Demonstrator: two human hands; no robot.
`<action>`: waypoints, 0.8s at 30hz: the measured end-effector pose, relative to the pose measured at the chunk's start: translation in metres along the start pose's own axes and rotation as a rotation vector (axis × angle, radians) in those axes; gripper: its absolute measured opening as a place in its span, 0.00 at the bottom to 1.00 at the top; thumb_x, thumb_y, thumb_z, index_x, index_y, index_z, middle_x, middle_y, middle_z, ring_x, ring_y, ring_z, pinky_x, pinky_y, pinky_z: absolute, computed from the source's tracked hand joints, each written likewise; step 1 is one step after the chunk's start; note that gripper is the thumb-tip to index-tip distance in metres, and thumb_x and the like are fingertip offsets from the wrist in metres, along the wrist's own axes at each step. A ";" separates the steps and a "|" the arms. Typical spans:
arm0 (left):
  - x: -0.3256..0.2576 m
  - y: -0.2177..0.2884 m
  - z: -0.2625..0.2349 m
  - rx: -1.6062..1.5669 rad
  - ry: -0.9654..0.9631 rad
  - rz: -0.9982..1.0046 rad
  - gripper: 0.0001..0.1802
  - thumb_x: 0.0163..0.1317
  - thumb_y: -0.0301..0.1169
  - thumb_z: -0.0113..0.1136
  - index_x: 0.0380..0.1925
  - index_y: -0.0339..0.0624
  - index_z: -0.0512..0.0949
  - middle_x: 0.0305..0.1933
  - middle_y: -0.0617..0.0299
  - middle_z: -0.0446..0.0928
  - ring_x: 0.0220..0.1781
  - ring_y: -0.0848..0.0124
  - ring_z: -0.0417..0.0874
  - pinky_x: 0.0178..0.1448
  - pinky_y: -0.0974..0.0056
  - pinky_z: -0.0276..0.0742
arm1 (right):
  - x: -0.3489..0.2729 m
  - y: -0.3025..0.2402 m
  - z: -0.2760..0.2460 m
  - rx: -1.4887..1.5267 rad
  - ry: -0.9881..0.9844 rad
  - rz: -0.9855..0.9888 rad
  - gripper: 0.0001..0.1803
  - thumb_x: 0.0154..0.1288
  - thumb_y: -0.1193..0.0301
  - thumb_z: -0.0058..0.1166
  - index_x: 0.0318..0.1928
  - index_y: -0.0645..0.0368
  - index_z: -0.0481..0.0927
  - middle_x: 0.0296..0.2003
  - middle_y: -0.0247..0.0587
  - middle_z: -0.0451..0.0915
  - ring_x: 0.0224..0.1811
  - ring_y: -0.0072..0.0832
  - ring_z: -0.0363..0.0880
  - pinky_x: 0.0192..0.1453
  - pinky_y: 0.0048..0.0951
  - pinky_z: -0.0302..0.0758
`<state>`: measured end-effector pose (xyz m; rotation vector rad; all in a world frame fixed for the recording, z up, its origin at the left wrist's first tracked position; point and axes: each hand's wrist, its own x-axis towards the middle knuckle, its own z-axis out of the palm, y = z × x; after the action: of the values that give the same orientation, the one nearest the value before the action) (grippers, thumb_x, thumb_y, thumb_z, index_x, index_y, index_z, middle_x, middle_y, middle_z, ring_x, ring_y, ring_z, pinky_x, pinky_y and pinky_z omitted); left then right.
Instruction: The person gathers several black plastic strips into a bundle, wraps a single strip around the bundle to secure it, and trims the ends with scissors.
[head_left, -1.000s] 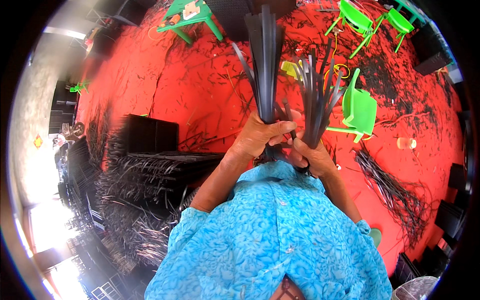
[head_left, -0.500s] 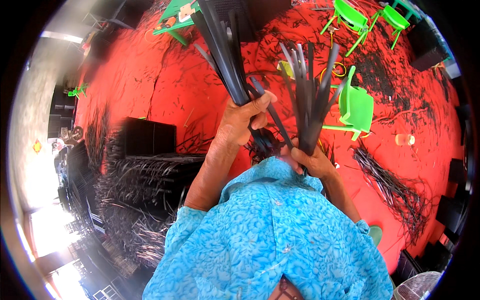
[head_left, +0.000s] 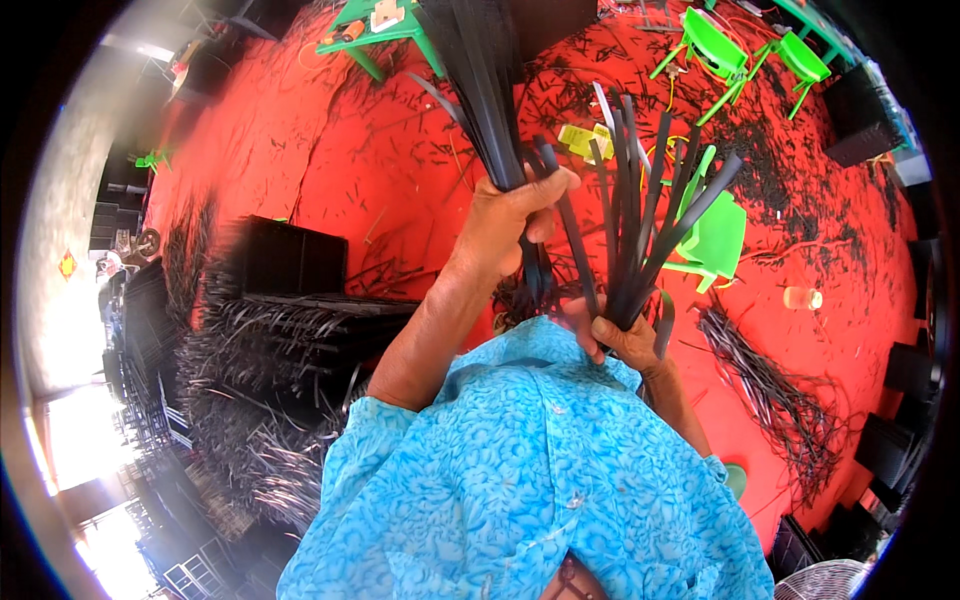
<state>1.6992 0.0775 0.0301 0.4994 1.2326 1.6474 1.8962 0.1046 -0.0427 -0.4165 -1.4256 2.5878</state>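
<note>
My left hand [head_left: 515, 222] grips a thick bundle of long black strips [head_left: 480, 80] that rises up and to the left. My right hand [head_left: 622, 340] holds a second bunch of black strips [head_left: 645, 210], fanned out upward in front of my chest. One strip runs from the left hand's fingers down toward the right hand. Both hands are raised above my blue patterned shirt [head_left: 530, 470]. The floor under them is a red mat [head_left: 300, 170] strewn with short black offcuts.
A stack of woven black panels with frayed strip ends [head_left: 270, 350] lies to my left. A small green chair [head_left: 715, 235] stands just right of my hands; more green furniture [head_left: 715, 50] lies farther off. Loose black strips [head_left: 770, 390] lie at the right.
My left hand has lifted its bundle higher and swung it leftward, away from the right hand. The right hand's bunch has stayed low and fanned wider.
</note>
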 end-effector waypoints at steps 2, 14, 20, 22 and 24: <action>0.002 0.001 0.001 -0.003 0.004 -0.020 0.07 0.55 0.28 0.55 0.28 0.36 0.77 0.17 0.67 0.69 0.11 0.80 0.62 0.16 0.74 0.55 | 0.000 0.003 0.000 0.042 -0.032 -0.011 0.21 0.61 0.63 0.47 0.50 0.64 0.68 0.22 0.31 0.70 0.19 0.15 0.64 0.22 0.15 0.61; -0.003 0.001 -0.002 -0.053 -0.255 -0.157 0.12 0.57 0.30 0.53 0.40 0.36 0.75 0.24 0.65 0.73 0.14 0.82 0.64 0.17 0.76 0.56 | -0.002 0.009 -0.005 -0.024 -0.072 0.108 0.24 0.61 0.57 0.46 0.49 0.63 0.69 0.20 0.30 0.68 0.17 0.14 0.62 0.21 0.16 0.60; -0.004 0.000 -0.002 -0.059 -0.284 -0.111 0.13 0.56 0.30 0.54 0.41 0.36 0.74 0.26 0.65 0.74 0.15 0.83 0.64 0.18 0.76 0.58 | -0.001 0.008 -0.005 -0.071 -0.078 0.164 0.23 0.62 0.57 0.45 0.50 0.61 0.69 0.19 0.31 0.68 0.17 0.15 0.62 0.20 0.16 0.60; -0.003 0.000 -0.005 -0.020 -0.360 -0.143 0.11 0.55 0.31 0.56 0.37 0.38 0.75 0.28 0.65 0.74 0.15 0.82 0.65 0.18 0.76 0.60 | -0.001 0.007 -0.005 -0.081 -0.088 0.170 0.23 0.62 0.57 0.45 0.50 0.61 0.69 0.19 0.31 0.68 0.17 0.15 0.62 0.20 0.16 0.60; -0.008 0.004 -0.001 -0.007 -0.306 -0.115 0.10 0.55 0.32 0.57 0.35 0.38 0.75 0.27 0.64 0.73 0.15 0.82 0.65 0.18 0.75 0.60 | -0.001 0.008 -0.004 -0.090 -0.100 0.176 0.23 0.62 0.57 0.44 0.50 0.61 0.69 0.19 0.31 0.68 0.17 0.15 0.62 0.20 0.16 0.60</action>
<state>1.7001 0.0695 0.0346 0.6386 1.0096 1.4179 1.8980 0.1037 -0.0513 -0.4497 -1.6115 2.7234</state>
